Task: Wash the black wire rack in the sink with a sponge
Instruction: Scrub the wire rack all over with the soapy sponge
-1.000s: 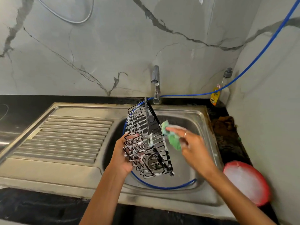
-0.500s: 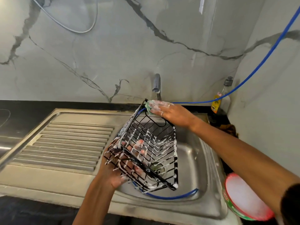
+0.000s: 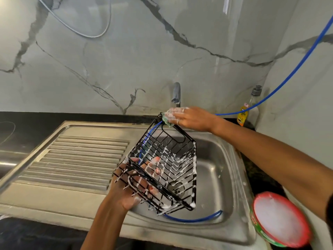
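Observation:
The black wire rack (image 3: 173,159), streaked with white foam, hangs tilted over the steel sink (image 3: 221,179). My left hand (image 3: 131,193) grips its near lower end from underneath, fingers showing through the wires. My right hand (image 3: 191,119) presses a green sponge (image 3: 166,120) against the rack's far top corner, just under the tap. Foam covers the sponge and my right fingers.
A steel tap (image 3: 176,93) stands behind the basin. A blue hose (image 3: 192,220) curls inside the basin and climbs to the upper right. The ribbed drainboard (image 3: 75,159) lies left. A red-rimmed soap tub (image 3: 279,219) sits at the right, a dish-soap bottle (image 3: 246,110) in the corner.
My right hand went with the sponge from the rack's side up to its far top corner. My left hand turned the rack, so its open inside faces me.

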Demonstrator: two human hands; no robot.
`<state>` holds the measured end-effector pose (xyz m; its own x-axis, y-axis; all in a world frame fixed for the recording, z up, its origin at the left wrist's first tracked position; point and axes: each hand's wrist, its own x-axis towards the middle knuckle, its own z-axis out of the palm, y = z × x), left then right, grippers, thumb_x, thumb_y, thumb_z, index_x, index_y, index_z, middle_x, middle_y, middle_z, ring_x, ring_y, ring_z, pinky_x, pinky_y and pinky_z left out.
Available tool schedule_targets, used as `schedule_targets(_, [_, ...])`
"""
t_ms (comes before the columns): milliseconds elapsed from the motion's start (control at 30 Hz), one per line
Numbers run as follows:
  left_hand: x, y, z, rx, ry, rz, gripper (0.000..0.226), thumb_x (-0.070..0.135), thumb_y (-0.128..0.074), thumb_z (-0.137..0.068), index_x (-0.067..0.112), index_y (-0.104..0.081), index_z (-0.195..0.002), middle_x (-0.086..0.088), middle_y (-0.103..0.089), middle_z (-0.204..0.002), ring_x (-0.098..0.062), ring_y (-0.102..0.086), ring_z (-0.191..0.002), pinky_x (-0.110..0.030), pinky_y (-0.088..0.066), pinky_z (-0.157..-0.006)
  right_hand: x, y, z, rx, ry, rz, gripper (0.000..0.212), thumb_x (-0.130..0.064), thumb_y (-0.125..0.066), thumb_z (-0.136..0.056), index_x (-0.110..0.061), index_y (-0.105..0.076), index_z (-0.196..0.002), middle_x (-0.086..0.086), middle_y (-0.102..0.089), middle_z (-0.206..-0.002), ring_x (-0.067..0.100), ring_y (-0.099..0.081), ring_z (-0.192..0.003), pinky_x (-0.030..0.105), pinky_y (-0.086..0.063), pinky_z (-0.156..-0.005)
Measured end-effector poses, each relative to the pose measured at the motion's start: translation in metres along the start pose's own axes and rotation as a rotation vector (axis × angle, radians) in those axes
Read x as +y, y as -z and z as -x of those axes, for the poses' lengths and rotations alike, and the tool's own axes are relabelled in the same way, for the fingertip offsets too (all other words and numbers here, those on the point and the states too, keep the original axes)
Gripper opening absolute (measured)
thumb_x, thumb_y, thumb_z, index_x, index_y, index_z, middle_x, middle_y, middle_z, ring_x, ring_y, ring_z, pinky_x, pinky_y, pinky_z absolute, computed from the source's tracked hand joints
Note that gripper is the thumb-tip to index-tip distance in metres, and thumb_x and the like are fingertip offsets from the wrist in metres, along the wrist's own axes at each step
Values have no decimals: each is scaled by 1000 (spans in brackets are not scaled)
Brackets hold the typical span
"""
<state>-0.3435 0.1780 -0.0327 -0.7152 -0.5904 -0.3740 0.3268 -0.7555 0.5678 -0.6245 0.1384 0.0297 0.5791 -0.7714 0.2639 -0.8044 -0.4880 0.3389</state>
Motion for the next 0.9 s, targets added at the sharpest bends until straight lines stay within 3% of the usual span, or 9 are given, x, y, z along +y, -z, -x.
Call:
schedule_targets(133, [1, 1, 2, -16, -22, -27, 54, 32, -65, -60, 4, -69, -106, -10, -62, -85, -24, -56, -69, -30, -36, -66, -9, -17, 13, 2, -58, -80, 41, -11, -33, -100, -6, -46, -139, 7, -49, -142, 20, -51, -127, 32, -46, -101])
schedule_targets(267, [8, 8, -2, 3, -132, 49, 56, 30, -65, -62, 11, -53, -114, -6, -60, -89, -24, -56, -73, -28, -42, -64, -33, -21, 51, -193, -105, -16, 48, -12, -42, -97, -18, -40, -144, 10, -45, -143, 27, -50, -125, 34, -49, -91])
schedule_targets(367, [9, 9, -8, -19, -154, 16, 45, 31, -72, -55, 10, -67, -95, -6, -65, -81, -24, -57, -59, -27, -46, -54, -47, -8, 52, -171, -304, -179, 50, -3, -52, -87, -21, -52, -134, 3, -55, -133, 21, -51, -115, 31, -48, -86])
schedule_targets(467, [10, -3, -19, -124, -115, -52, 55, 39, -78, -54, 13, -66, -101, -4, -58, -77, -20, -53, -53, -23, -42, -50, -72, 7, 39, -246, -294, -174, 40, 3, -48, -84, -13, -62, -119, 7, -64, -116, 21, -55, -109, 30, -49, -86])
schedule_targets(600, [14, -12, -32, -330, -152, 44, 51, 29, -51, -93, -9, -51, -127, -25, -63, -116, -39, -62, -102, -43, -48, -88, -131, 36, 43, -469, -320, -466, 35, 6, -45, -83, -5, -62, -111, 13, -62, -106, 25, -60, -100, 37, -54, -85])
schedule_targets(667, [17, 2, -44, -318, -155, 32, 53, 30, -45, -95, -9, -47, -131, -27, -61, -121, -40, -60, -108, -44, -46, -92, -156, 46, 50, -551, -333, -605, 30, 8, -41, -83, -1, -59, -105, 16, -59, -105, 29, -58, -99, 40, -53, -84])
schedule_targets(800, [22, -3, -47, -263, -199, -9, 45, 36, -71, -75, 4, -66, -107, -15, -64, -107, -29, -66, -83, -34, -53, -71, -167, 48, 61, -406, -634, -844, 58, 11, -39, -79, -17, -61, -124, 9, -61, -125, 21, -54, -117, 28, -46, -93])
schedule_targets(867, [22, -6, -46, -270, -145, 23, 47, 40, -86, -50, 12, -65, -81, -9, -57, -90, -23, -59, -62, -26, -51, -56, -172, 51, 65, -327, -782, -973, 60, 11, -39, -80, -21, -62, -125, 8, -62, -127, 16, -59, -109, 19, -49, -78])
schedule_targets(900, [21, -7, -44, -400, -28, 102, 48, 42, -84, -52, 12, -64, -83, -10, -55, -91, -24, -59, -63, -27, -51, -58, -176, 53, 66, -284, -831, -1063, 57, 11, -39, -83, -21, -63, -123, 10, -64, -123, 16, -63, -98, 14, -46, -67])
